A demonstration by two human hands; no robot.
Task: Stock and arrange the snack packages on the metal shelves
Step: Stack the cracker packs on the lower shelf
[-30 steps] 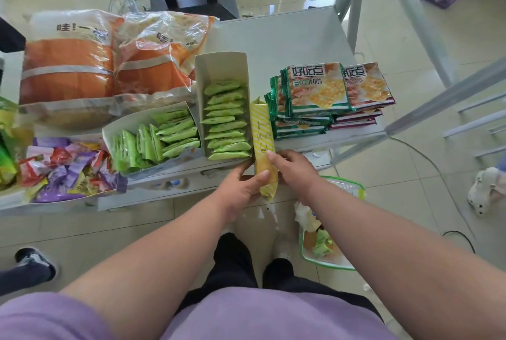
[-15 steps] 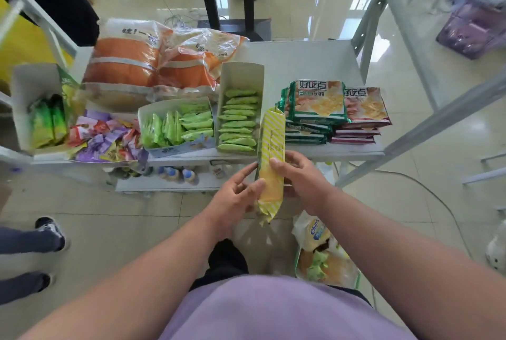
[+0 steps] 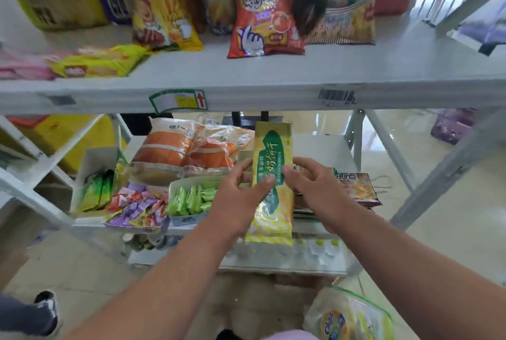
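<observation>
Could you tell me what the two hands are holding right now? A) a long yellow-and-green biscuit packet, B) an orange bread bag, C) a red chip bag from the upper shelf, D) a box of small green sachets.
A: the left hand and right hand both have a grip on the long yellow-and-green biscuit packet, held upright in front of the lower shelf.

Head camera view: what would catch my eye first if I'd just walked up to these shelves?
Probably the long yellow-and-green biscuit pack in the centre, held upright between the left hand and right hand. Above it, the red chip bag stands out on the upper shelf.
</observation>
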